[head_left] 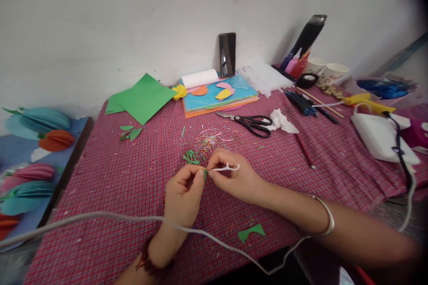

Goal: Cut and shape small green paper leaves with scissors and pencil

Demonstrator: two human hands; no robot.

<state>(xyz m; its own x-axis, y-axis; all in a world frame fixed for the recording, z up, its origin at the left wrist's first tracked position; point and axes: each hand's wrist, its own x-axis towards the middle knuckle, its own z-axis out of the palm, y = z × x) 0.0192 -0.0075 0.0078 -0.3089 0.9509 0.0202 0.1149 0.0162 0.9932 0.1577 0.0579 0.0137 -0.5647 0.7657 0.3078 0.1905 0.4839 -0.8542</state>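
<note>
My left hand is closed in a pinch on a small green paper strip. Between the thumb and fingers of my right hand is a thin white floss pick, its forked end pointing right. Its other end meets the green paper at my left fingertips; my fingers partly hide where they touch. Just beyond both hands lie curled green paper strips and a heap of fine multicoloured paper shreds. A green paper offcut rests nearer the table's front edge.
Black-handled scissors lie beyond my hands, near crumpled tissue. Green sheets and coloured papers sit at the back. A yellow glue gun is at right. A white cable crosses over my left forearm.
</note>
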